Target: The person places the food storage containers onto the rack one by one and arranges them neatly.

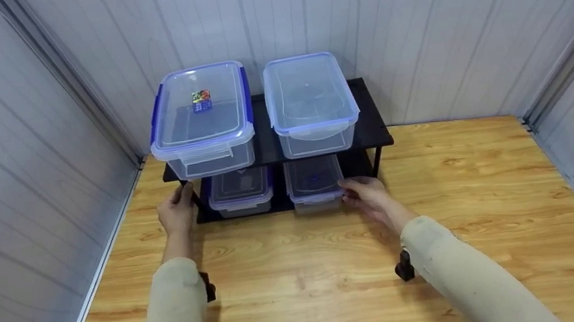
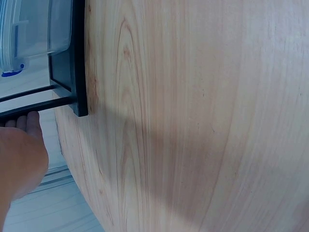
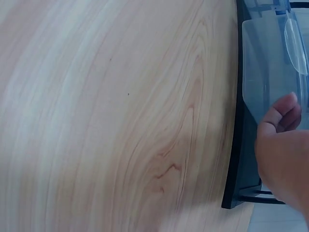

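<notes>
A black two-tier rack [image 1: 265,153] carries clear lidded plastic containers on both tiers. My left hand [image 1: 177,210] is at the rack's left front post, its fingers curled round the black post [image 2: 36,107] in the left wrist view. On the lower tier's right side sits a container with a blue-rimmed lid [image 1: 314,179]. My right hand [image 1: 368,197] holds that container's right front corner, with bent fingers against its side and lid edge. The right wrist view shows this hand [image 3: 285,140] by the clear container wall [image 3: 263,67]; part of the grip is hidden there.
Above stand a larger blue-clipped container [image 1: 202,117] with a colourful label and another container [image 1: 310,96]. A third container [image 1: 240,190] is at lower left. The rack rests on a wood-grain surface [image 1: 305,293], with pale panel walls [image 1: 414,25] behind and at both sides.
</notes>
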A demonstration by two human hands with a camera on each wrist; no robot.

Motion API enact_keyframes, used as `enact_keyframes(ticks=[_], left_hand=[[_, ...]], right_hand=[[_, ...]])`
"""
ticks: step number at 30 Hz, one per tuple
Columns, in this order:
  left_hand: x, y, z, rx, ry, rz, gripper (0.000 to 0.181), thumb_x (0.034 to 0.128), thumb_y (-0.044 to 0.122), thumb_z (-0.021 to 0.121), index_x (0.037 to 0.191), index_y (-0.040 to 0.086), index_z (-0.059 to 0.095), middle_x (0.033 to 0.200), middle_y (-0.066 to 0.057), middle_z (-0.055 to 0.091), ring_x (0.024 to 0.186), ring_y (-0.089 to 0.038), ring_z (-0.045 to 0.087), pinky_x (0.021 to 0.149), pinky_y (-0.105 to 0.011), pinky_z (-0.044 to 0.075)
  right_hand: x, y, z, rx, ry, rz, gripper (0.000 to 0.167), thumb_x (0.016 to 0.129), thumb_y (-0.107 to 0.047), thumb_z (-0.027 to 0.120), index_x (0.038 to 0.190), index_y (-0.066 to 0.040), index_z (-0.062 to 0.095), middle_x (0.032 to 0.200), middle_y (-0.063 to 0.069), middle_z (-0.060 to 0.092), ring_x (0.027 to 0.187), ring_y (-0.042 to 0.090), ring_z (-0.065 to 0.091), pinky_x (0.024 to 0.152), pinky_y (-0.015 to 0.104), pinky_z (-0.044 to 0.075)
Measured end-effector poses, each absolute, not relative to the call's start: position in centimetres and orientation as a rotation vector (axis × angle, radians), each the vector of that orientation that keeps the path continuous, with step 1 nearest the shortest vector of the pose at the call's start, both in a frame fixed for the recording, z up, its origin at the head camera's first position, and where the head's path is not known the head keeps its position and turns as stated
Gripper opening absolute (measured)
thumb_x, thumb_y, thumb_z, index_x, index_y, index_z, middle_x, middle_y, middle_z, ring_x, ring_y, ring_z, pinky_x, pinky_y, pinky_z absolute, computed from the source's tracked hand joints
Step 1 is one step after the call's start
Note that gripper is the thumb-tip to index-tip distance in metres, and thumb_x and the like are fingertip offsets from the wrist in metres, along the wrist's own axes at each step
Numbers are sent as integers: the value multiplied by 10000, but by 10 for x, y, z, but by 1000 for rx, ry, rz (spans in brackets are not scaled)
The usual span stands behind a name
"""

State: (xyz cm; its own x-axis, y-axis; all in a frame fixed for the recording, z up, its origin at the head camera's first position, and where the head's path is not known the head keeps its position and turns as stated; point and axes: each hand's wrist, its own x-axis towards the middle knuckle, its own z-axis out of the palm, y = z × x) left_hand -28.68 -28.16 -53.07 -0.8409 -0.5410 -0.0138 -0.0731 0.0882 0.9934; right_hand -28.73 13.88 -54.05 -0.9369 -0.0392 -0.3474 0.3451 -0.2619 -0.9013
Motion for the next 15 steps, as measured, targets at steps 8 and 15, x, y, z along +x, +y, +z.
enact_keyframes(ticks=[8, 15], left_hand=[[-291, -283, -535, 580, -1921, -1848, 253, 1009, 213, 773, 879, -2, 800, 557, 83, 562, 492, -8, 470, 495, -140, 403], [-292, -282, -534, 596, -1933, -1832, 251, 1014, 236, 769, 992, -10, 817, 598, 50, 614, 522, -29, 509, 512, -143, 429]], right_hand=[[-288, 134, -538, 440, 1751, -2318, 309, 1044, -33, 669, 1308, 107, 590, 867, 22, 662, 770, 104, 656, 744, 215, 599], [-289, 130, -538, 453, 1685, -2405, 373, 1058, -44, 662, 1371, 117, 540, 860, 21, 666, 774, 105, 665, 771, 220, 601]])
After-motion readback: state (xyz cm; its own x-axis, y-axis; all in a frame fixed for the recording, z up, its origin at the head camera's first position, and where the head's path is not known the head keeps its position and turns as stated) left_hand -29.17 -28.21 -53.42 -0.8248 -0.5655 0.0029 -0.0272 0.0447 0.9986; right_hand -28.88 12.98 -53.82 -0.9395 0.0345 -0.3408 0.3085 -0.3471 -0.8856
